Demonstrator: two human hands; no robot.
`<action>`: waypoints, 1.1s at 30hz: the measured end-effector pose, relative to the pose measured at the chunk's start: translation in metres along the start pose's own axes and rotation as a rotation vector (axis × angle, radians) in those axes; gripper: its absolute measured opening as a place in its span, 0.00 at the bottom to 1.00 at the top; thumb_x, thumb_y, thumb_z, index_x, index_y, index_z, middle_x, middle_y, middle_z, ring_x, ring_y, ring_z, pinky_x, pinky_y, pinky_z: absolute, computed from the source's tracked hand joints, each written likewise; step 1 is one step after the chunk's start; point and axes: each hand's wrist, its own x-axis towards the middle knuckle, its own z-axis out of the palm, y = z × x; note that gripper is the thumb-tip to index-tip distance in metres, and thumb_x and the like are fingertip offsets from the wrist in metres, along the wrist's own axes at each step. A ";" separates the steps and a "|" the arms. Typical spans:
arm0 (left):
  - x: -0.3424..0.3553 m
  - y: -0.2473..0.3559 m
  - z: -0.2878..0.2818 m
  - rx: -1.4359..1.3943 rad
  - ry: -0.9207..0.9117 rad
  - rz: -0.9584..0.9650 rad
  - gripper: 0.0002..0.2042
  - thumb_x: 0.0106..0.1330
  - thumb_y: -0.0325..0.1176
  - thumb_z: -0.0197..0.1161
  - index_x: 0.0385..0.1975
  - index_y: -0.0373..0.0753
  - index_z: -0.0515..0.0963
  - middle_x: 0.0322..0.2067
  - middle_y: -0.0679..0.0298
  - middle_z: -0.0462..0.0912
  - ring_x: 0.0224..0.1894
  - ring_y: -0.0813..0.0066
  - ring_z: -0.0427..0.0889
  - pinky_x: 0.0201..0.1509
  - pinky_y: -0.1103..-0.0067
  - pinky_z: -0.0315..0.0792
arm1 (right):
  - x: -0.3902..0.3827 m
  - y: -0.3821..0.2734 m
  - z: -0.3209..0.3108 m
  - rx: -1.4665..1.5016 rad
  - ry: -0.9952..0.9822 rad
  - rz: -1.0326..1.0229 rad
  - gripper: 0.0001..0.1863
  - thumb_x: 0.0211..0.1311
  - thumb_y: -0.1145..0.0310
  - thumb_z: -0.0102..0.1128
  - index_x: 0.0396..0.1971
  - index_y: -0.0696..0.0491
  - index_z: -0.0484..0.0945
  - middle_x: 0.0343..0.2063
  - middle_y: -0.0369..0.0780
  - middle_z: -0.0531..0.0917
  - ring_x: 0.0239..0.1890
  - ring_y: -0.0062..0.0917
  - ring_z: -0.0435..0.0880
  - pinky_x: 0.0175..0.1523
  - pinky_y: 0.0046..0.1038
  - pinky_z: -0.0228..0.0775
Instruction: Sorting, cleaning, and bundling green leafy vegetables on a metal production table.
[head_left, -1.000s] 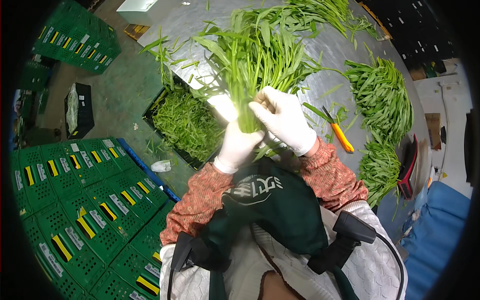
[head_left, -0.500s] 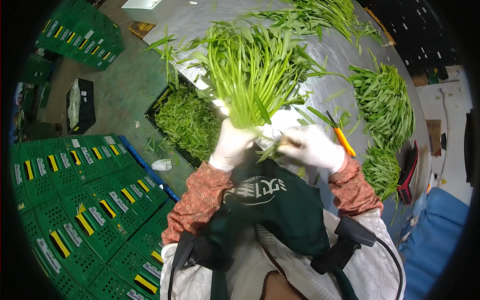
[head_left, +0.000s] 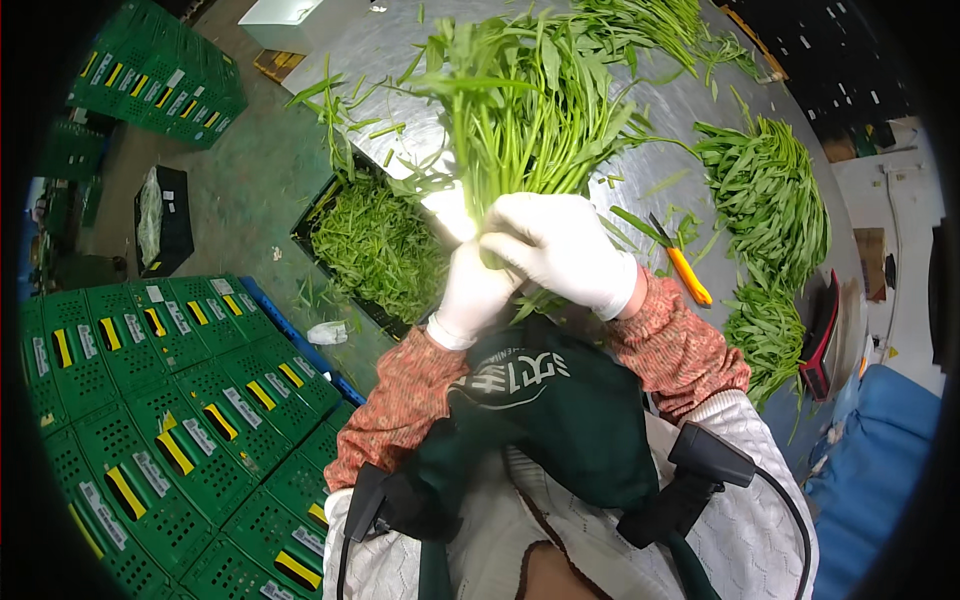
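A bunch of long-stemmed leafy greens (head_left: 520,120) stands up between my gloved hands over the steel table (head_left: 660,170). My left hand (head_left: 475,285) is wrapped round the lower end of the stems. My right hand (head_left: 555,250) lies closed against the same bottom part, overlapping the left fingertips. Right of my hands lies an orange-handled knife (head_left: 687,276) with loose leaves around it. Below the table's left edge, a crate (head_left: 305,215) holds loose greens and cuttings (head_left: 370,250).
More piles of greens lie at the back (head_left: 650,30) and right (head_left: 760,200) of the table, near a red-edged object (head_left: 820,350). Stacked green crates stand lower left (head_left: 180,420) and upper left (head_left: 160,80). A black crate (head_left: 175,225) sits on the floor; blue material (head_left: 870,440) is lower right.
Half a second ago my right hand was lower and further right, holding small leaves apart from the bunch; it has moved up and left onto the stems. The bunch has shifted slightly.
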 end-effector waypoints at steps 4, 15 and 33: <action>-0.001 0.002 0.002 -0.178 0.069 0.046 0.05 0.57 0.24 0.63 0.31 0.30 0.77 0.28 0.66 0.81 0.33 0.80 0.78 0.39 0.80 0.73 | -0.022 -0.005 0.008 -0.084 0.012 -0.048 0.06 0.56 0.64 0.58 0.28 0.51 0.74 0.21 0.41 0.76 0.24 0.39 0.78 0.31 0.34 0.70; 0.003 0.014 -0.004 -0.345 -0.004 -0.237 0.09 0.55 0.19 0.62 0.36 0.31 0.75 0.23 0.67 0.77 0.15 0.88 0.67 0.16 0.89 0.57 | -0.048 0.012 -0.025 0.066 -0.082 0.220 0.08 0.53 0.61 0.63 0.29 0.49 0.82 0.17 0.39 0.79 0.20 0.32 0.79 0.27 0.29 0.70; 0.003 0.003 -0.017 -0.651 0.037 -0.301 0.21 0.56 0.16 0.55 0.53 0.30 0.68 0.41 0.52 0.79 0.27 0.75 0.77 0.20 0.89 0.64 | -0.079 0.036 -0.019 0.022 -0.310 0.145 0.08 0.56 0.65 0.64 0.31 0.54 0.80 0.21 0.40 0.80 0.23 0.26 0.79 0.31 0.27 0.70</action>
